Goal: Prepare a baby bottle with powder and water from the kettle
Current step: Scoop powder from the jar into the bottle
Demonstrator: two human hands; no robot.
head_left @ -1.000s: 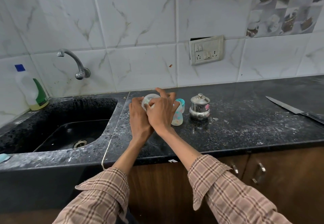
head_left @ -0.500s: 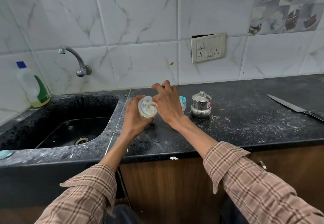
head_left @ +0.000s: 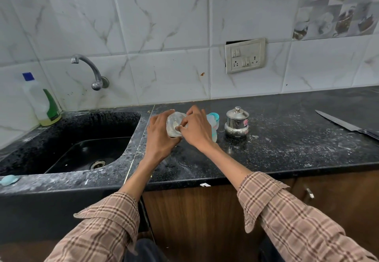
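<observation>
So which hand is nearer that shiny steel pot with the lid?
Right. The right hand is just left of the steel pot, with the baby bottle between them. The left hand is farther left, holding a clear container.

My right hand (head_left: 195, 127) covered most of the baby bottle (head_left: 213, 126), leaving only its teal rim and a strip of its side showing; whatever my fingertips pinched at the mouth of the clear container (head_left: 174, 125) was too small to make out. My left hand (head_left: 160, 133) hid the container's near wall and base, so I could not tell whether it touched the counter (head_left: 287, 144). The knife (head_left: 346, 125) ran off the right edge, handle mostly cut away, and the writing on the steel canister (head_left: 236, 123) sticker was unreadable.
</observation>
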